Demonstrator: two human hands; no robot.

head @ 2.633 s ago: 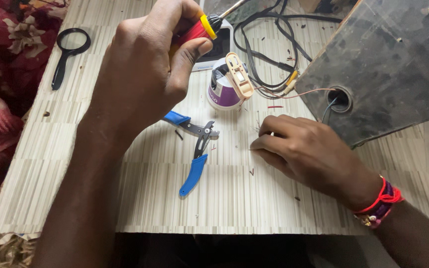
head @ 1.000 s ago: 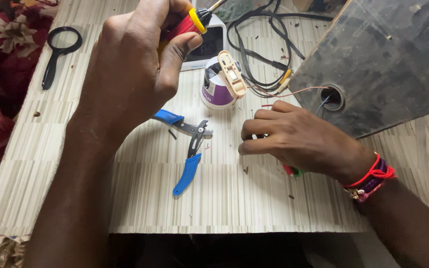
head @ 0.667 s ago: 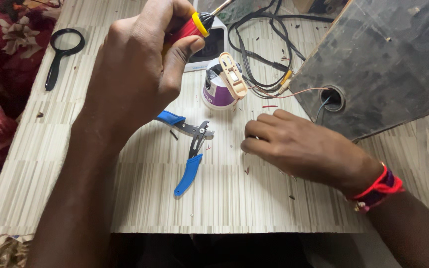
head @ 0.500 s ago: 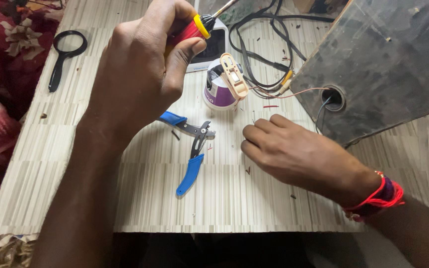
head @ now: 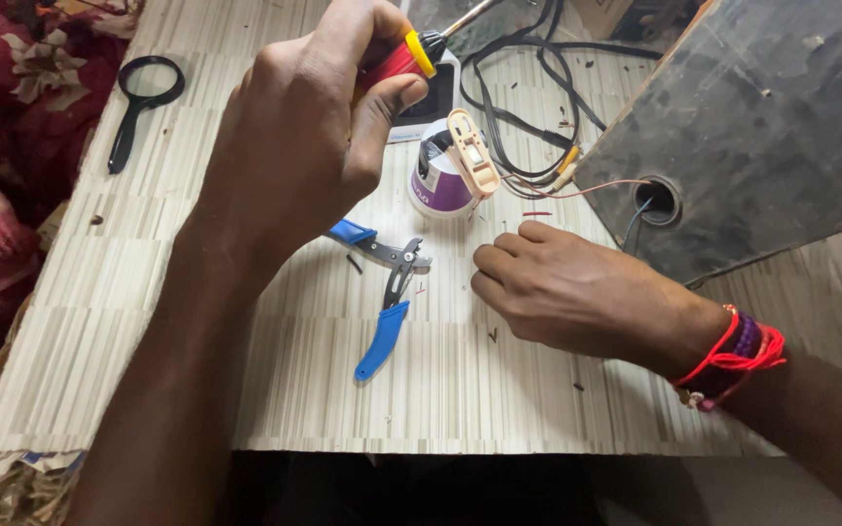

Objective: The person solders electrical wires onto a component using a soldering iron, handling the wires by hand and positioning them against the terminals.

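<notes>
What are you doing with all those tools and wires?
A person sits at a striped table. The left hand holds up a soldering iron with a red and yellow handle. The right hand rests curled on the table near a thin reddish wire that runs into a hole in a grey panel. Blue-handled pliers lie open between the hands, beside a small purple pot. A magnifying glass lies further left.

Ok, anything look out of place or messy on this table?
Small wire scraps and dark bits lie scattered on the table around the blue pliers, which lie open. A thin wire trails loose from the hole in the grey panel. Nothing looks spilled or broken.
</notes>
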